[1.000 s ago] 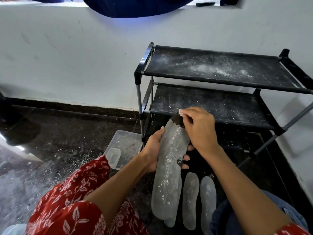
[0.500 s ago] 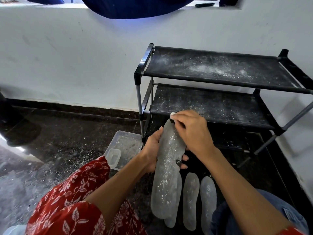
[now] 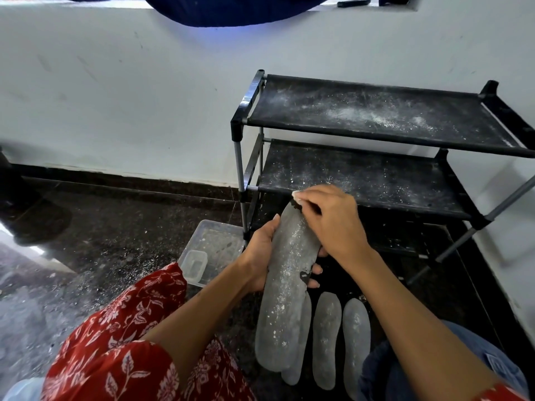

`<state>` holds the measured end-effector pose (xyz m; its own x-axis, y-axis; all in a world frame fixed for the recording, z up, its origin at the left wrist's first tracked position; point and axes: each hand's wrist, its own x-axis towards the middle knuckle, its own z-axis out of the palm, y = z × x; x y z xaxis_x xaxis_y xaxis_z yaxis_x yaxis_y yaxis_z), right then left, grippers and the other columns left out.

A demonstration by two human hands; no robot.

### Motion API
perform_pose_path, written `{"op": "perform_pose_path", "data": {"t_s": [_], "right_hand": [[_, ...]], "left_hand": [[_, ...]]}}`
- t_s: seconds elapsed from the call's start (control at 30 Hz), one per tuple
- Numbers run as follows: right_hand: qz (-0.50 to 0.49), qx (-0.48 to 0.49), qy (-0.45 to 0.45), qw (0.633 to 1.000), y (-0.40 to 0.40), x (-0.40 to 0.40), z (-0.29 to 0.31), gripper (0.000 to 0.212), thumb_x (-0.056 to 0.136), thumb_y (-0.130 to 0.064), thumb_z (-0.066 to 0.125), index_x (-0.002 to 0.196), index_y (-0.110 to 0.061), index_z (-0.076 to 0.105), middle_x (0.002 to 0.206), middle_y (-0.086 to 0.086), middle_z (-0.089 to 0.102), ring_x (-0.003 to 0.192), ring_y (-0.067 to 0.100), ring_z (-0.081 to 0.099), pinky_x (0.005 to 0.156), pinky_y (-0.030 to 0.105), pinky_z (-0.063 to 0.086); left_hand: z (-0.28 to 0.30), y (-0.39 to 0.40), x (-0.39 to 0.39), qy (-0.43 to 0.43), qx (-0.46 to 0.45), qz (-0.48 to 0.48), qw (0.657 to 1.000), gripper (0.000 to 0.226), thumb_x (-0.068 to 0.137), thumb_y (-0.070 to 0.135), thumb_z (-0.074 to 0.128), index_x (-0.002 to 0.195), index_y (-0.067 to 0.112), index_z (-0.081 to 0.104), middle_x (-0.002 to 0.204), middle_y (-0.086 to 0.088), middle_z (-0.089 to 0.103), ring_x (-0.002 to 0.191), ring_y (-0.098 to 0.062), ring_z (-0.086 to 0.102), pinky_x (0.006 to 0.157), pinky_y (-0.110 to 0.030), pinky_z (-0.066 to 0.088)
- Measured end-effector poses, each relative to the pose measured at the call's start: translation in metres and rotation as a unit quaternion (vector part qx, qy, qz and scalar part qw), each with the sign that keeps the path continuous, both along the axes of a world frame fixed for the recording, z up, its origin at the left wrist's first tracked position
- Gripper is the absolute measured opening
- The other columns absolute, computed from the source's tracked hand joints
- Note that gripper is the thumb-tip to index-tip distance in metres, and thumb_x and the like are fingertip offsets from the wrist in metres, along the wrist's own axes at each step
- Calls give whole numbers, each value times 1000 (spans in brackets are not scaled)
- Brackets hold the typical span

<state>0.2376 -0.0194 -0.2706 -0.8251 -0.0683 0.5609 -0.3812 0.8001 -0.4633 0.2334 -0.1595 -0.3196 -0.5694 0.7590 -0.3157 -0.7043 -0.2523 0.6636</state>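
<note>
Left hand point(image 3: 260, 256): fingers mostly hidden behind grey insole point(image 3: 285, 287), only tips showing past its far edge. Small white thing point(image 3: 296, 194) pinched in right hand point(image 3: 327, 224) fingertips: too small to tell what. Floor insole point(image 3: 301, 366) below left hand mostly covered by held one. Rack point(image 3: 405, 120) beyond right hand cut off by right edge. Blue cloth point(image 3: 231, 10) far above hands cut by top edge.

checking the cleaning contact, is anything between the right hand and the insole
Yes: a small white wipe, pinched in the right hand, sits between its fingers and the top end of the insole. The left hand grips the insole's middle bare, with nothing between.
</note>
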Motion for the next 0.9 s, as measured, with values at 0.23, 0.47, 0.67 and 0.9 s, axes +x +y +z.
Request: {"op": "perform_pose_path", "data": {"t_s": [0.23,0.47,0.67,0.9], "right_hand": [[50,42,-24,998,-15,7,-4,17,83,-4,65,96,-9,74,96,3,72,92,16,63,86,27,50],[-11,48,-11,999,-9,7,-2,17,83,-3,65,97,-7,73,96,5,72,90,17,63,83,19,45],[-19,57,-17,998,-3,4,1,19,86,-3,60,102,-6,71,101,7,71,95,19,62,86,23,46],[-62,34,-16,997,13,2,3,18,83,0,63,98,-4,72,96,9,72,91,22,64,86,29,49]], "left_hand": [[1,-1,1,3,-12,25,1000,73,96,58,24,95,6,74,89,-24,70,76,-37,69,68,-51,57],[3,1,3,3,-16,18,1000,77,95,60,19,97,5,73,89,-24,69,75,-35,68,67,-49,58],[3,1,3,1,-22,16,1000,78,96,59,17,103,3,71,93,-24,68,75,-35,67,68,-49,57],[2,-3,3,1,-15,10,1000,80,95,61,13,120,2,61,104,-24,64,76,-33,63,70,-47,56]]}}
